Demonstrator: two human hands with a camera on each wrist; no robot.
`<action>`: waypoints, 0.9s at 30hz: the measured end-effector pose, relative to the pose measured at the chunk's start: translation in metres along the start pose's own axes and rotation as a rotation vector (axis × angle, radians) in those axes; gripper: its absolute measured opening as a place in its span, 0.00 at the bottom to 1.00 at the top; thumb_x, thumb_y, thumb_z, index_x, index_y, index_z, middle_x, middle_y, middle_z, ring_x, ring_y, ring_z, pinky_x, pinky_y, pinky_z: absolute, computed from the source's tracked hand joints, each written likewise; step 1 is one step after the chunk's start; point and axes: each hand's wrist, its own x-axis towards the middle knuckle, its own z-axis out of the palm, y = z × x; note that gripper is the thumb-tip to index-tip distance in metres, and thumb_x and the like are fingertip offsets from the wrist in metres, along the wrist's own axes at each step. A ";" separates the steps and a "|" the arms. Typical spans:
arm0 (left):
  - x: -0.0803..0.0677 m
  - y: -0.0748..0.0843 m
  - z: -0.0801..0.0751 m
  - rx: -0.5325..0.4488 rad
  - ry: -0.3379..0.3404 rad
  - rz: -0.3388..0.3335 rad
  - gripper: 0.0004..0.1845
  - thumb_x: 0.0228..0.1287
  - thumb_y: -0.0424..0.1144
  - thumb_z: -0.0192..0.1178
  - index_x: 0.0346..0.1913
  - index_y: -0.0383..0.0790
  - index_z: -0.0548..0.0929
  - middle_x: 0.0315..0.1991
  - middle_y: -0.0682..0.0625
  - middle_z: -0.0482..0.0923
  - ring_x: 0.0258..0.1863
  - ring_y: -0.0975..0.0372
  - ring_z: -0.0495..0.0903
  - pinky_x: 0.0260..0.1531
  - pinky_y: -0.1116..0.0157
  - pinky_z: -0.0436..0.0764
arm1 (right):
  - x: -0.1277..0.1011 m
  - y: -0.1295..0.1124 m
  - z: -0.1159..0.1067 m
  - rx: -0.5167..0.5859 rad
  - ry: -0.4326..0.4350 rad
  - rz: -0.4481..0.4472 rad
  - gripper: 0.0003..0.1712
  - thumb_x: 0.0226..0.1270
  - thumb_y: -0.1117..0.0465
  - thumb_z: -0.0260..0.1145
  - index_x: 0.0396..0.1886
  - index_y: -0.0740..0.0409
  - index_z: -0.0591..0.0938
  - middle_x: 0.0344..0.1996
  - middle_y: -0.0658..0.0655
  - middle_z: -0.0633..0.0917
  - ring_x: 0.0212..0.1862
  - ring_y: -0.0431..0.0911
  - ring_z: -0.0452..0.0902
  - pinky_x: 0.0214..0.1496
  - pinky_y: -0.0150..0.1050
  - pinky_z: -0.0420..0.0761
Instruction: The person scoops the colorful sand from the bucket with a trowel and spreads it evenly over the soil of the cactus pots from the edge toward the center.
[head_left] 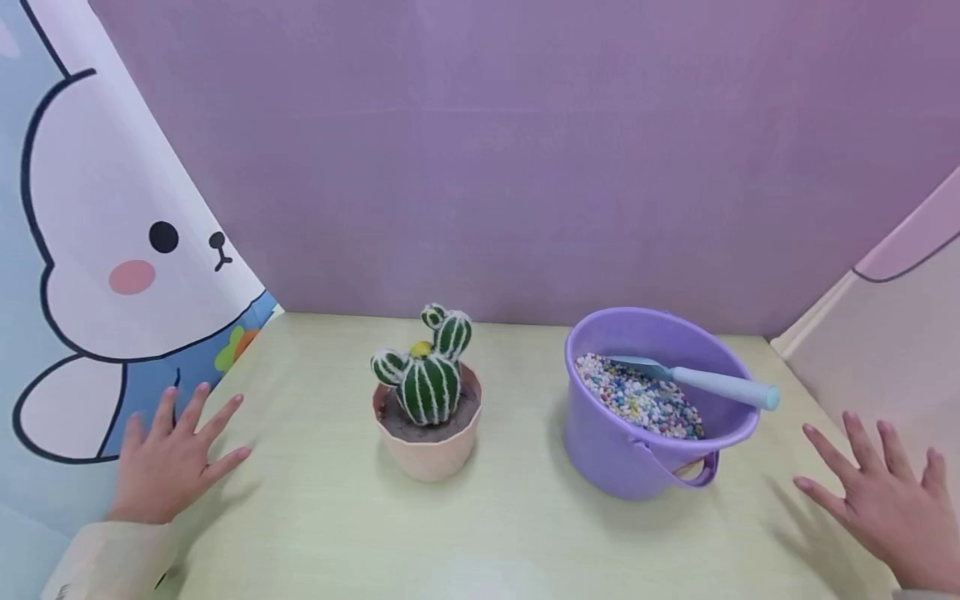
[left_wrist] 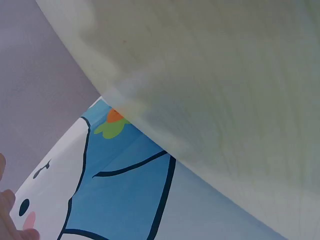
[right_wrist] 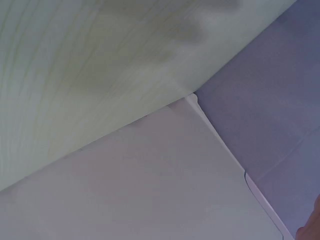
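Observation:
My left hand [head_left: 171, 462] is spread over the left side of the table, palm down, holding nothing. On the far right my right hand [head_left: 888, 492] is likewise spread, fingers straight, with its shadow on the tabletop. Between them stands a green knitted-looking cactus [head_left: 429, 390] with white stripes and a yellow top, in a pink pot [head_left: 429, 458] with dark brown fill. Nearer the right hand is a purple bucket [head_left: 611, 450] partly filled with multicoloured pebbles [head_left: 645, 400]. A light-blue trowel [head_left: 712, 385] lies in it, blade on the pebbles, handle sticking out over the right rim.
The pale wood-grain table [head_left: 517, 533] meets a purple backdrop [head_left: 525, 167] behind. A printed cloth with a cartoon rabbit [head_left: 112, 250] hangs along the left edge, and a pale panel [head_left: 885, 350] borders the right. The bucket's handle [head_left: 701, 475] hangs down in front.

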 end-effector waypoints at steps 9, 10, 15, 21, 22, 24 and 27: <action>0.003 0.011 -0.021 -0.072 0.067 0.032 0.47 0.61 0.63 0.56 0.77 0.57 0.43 0.69 0.30 0.55 0.68 0.32 0.46 0.57 0.29 0.51 | 0.012 0.001 -0.019 0.072 -0.017 0.046 0.46 0.68 0.35 0.52 0.75 0.30 0.37 0.74 0.63 0.35 0.72 0.57 0.18 0.64 0.68 0.23; 0.004 0.015 -0.027 -0.101 0.092 0.045 0.46 0.61 0.63 0.55 0.77 0.54 0.46 0.68 0.30 0.57 0.67 0.32 0.48 0.56 0.29 0.54 | 0.015 0.001 -0.024 0.096 0.014 0.042 0.45 0.69 0.35 0.51 0.76 0.31 0.39 0.74 0.66 0.38 0.73 0.59 0.21 0.64 0.68 0.24; 0.016 0.047 -0.055 -0.333 0.261 0.139 0.40 0.63 0.59 0.56 0.71 0.38 0.61 0.60 0.30 0.70 0.59 0.33 0.64 0.49 0.34 0.66 | 0.032 -0.011 -0.046 0.162 0.257 -0.061 0.38 0.68 0.29 0.41 0.76 0.30 0.49 0.71 0.70 0.56 0.73 0.63 0.41 0.68 0.66 0.39; 0.023 0.084 -0.073 -0.684 0.299 0.171 0.38 0.63 0.46 0.63 0.73 0.39 0.60 0.59 0.34 0.73 0.55 0.41 0.70 0.42 0.47 0.76 | 0.053 -0.035 -0.060 0.137 0.623 -0.238 0.39 0.67 0.28 0.42 0.66 0.43 0.73 0.60 0.66 0.75 0.53 0.68 0.72 0.59 0.61 0.67; 0.025 0.088 -0.076 -0.751 0.298 0.170 0.38 0.62 0.42 0.63 0.73 0.39 0.60 0.59 0.35 0.73 0.56 0.42 0.69 0.44 0.47 0.76 | 0.056 -0.039 -0.064 0.142 0.646 -0.251 0.39 0.67 0.28 0.42 0.63 0.48 0.76 0.56 0.67 0.78 0.48 0.69 0.74 0.53 0.62 0.70; 0.028 0.097 -0.082 -0.861 0.292 0.166 0.38 0.62 0.39 0.64 0.73 0.41 0.59 0.59 0.35 0.73 0.57 0.43 0.67 0.46 0.45 0.74 | 0.061 -0.047 -0.071 0.151 0.671 -0.294 0.40 0.68 0.30 0.43 0.56 0.56 0.80 0.48 0.69 0.81 0.37 0.71 0.76 0.41 0.64 0.72; 0.035 0.108 -0.089 -0.983 0.300 0.197 0.37 0.62 0.37 0.64 0.72 0.39 0.60 0.59 0.35 0.73 0.59 0.45 0.66 0.52 0.35 0.65 | 0.067 -0.058 -0.079 0.167 0.683 -0.381 0.38 0.71 0.34 0.44 0.47 0.63 0.82 0.39 0.70 0.83 0.30 0.69 0.77 0.31 0.61 0.71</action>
